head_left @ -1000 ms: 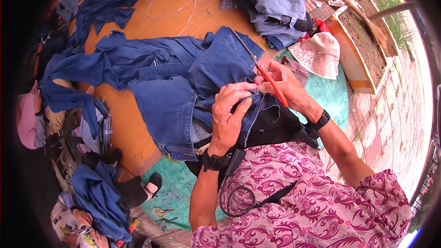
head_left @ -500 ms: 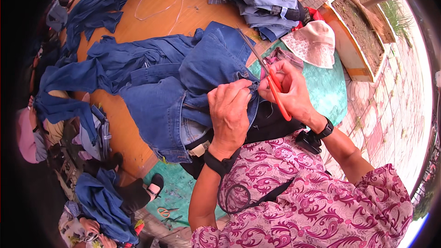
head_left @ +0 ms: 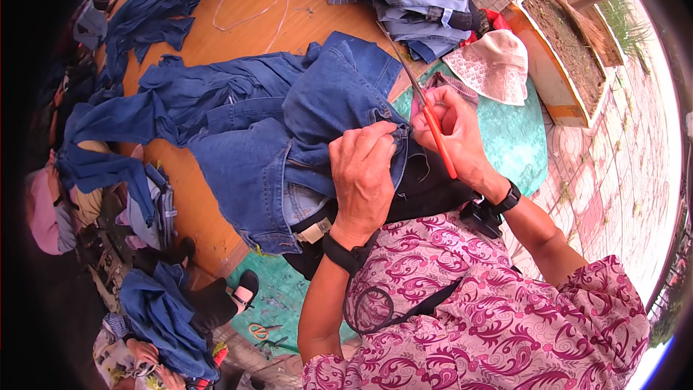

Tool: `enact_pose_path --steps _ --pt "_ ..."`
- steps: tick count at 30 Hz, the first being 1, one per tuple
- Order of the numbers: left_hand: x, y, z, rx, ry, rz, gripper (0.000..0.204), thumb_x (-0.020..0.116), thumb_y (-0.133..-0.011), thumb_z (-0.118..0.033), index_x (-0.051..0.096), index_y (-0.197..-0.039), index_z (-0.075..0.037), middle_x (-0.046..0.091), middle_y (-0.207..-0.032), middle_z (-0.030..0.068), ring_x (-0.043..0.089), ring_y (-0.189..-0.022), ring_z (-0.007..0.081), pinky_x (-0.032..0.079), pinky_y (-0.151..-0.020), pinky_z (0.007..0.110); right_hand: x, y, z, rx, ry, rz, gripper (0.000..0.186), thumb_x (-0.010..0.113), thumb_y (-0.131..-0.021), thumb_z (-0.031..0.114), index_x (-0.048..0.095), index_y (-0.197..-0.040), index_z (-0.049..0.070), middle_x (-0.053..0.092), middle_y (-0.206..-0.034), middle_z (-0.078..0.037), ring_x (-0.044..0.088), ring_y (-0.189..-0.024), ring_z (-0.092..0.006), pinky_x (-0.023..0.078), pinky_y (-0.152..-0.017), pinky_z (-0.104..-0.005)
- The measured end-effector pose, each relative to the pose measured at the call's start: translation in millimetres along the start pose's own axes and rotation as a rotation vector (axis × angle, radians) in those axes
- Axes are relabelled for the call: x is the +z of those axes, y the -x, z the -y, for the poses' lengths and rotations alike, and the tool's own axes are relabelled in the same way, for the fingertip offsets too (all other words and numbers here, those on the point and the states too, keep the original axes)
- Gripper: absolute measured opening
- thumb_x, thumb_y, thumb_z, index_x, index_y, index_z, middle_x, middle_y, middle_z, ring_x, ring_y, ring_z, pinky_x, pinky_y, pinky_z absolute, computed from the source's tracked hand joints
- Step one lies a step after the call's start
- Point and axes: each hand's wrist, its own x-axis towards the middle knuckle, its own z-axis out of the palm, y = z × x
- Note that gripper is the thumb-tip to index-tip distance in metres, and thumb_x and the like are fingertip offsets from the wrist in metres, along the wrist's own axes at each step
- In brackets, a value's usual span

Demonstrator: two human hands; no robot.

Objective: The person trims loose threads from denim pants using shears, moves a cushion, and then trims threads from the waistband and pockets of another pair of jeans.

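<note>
Pale paving spreads along the right; toward the left lies an orange-brown board, and between them a teal sheet. Blue jeans stretch from the board to the person's lap. A pinkish-white hat lies over the sheet. The left hand has its fingers closed on the jeans' edge; the right hand, just beside it, curls its fingers around red-handled scissors. Whether those also pinch denim, I cannot tell.
</note>
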Motion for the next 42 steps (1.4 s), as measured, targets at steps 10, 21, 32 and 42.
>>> enact_pose_path --steps 10,21,32,42 --pt "3.4 -1.1 0.8 -0.001 -0.002 0.001 0.007 0.058 -0.092 -0.008 0.063 -0.093 -0.003 0.067 -0.107 0.0055 0.058 -0.094 0.0262 0.039 -0.082 0.037 9.2 1.4 -2.2 0.021 -0.021 -0.002 0.033 0.072 -0.085 0.000 0.046 -0.104 0.003 0.062 -0.091 -0.003 0.057 -0.083 -0.0058 0.049 -0.071 -0.0225" --pt "6.3 -1.4 1.5 -0.013 -0.004 0.006 0.009 0.058 -0.093 -0.009 0.064 -0.095 -0.003 0.067 -0.109 0.0060 0.058 -0.095 0.0262 0.039 -0.082 0.037 5.4 2.3 -5.4 -0.023 0.142 -0.016 0.028 0.071 -0.088 0.006 0.046 -0.099 0.001 0.058 -0.095 -0.005 0.055 -0.090 -0.0082 0.048 -0.078 -0.0253" --pt "10.4 2.8 0.0 -0.048 0.024 -0.005 0.010 0.059 -0.093 -0.009 0.066 -0.095 -0.003 0.068 -0.109 0.0061 0.058 -0.096 0.0270 0.040 -0.083 0.038 6.8 5.6 0.1 -0.005 0.171 0.053 0.032 0.072 -0.087 0.002 0.044 -0.103 0.000 0.054 -0.107 -0.008 0.053 -0.107 -0.0109 0.049 -0.089 -0.0268" --pt "11.4 4.3 1.2 -0.046 0.030 -0.020 0.005 0.062 -0.086 -0.002 0.063 -0.092 -0.003 0.066 -0.110 0.0042 0.059 -0.098 0.0254 0.041 -0.084 0.038 0.2 9.7 -9.2 -0.008 0.027 0.057 0.034 0.072 -0.087 0.003 0.046 -0.108 0.002 0.053 -0.108 -0.004 0.052 -0.100 -0.0096 0.046 -0.090 -0.0250"
